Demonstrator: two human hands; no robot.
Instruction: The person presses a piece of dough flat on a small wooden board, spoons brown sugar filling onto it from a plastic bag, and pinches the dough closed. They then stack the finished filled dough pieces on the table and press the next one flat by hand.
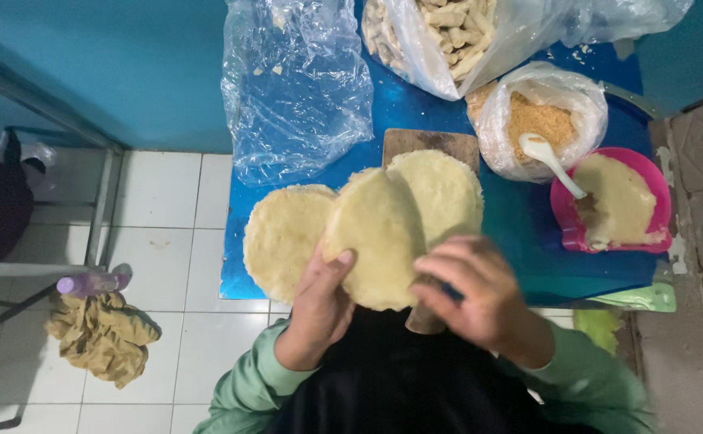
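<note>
Holding a round dough sheet (380, 237) over the blue table (520, 225), the left hand (319, 309) grips its lower edge. It tilts, long side running up and down. The right hand (472, 289) is blurry, fingers curled at its right edge, hiding part of the wooden board (428, 143).

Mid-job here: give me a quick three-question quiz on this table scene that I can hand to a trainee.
1. True or false: the left hand holds the pale round sheet by its lower edge.
2. Where does the white spoon rest? A) in the pink bowl only, B) from the crumb bag across to the pink bowl, C) on the floor.
3. What lies under the far round sheet?

Key
1. True; the thumb presses on its front.
2. B; the scoop sits over the crumbs, the handle reaches the bowl.
3. A wooden board on the blue table.
</note>
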